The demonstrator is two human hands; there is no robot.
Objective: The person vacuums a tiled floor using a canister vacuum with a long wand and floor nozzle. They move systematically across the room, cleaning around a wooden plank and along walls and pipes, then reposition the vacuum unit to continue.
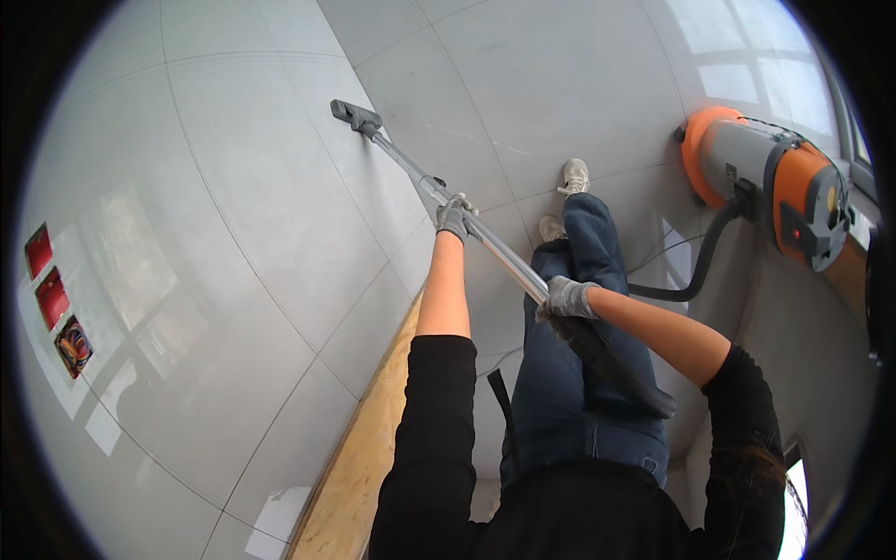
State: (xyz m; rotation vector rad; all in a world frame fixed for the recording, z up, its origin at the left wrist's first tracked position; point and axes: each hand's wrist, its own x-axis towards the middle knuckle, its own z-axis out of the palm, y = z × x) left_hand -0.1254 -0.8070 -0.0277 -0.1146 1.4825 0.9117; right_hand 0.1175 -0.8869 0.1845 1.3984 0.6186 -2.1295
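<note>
A long metal vacuum cleaner wand (507, 255) runs slantwise across my front, away to the far left. My left hand (455, 217), in a grey glove, is closed around its middle. Nearer my body, my right hand (567, 298), gloved too, grips the handle end, where the black ribbed hose (607, 362) begins. At the far end the flat grey floor nozzle (356, 116) lies against the tiled wall (280, 140), close to where it meets the floor. The hose loops round to an orange and grey vacuum cleaner (747, 173) on the right.
Grey tiles (532, 84) cover the floor. Red socket boxes (52, 297) sit in the wall at left, one box with coloured wires (73, 346). A wooden board (369, 439) runs along the wall's base. A thin cable (665, 250) lies near my legs, and a window (857, 140) is at far right.
</note>
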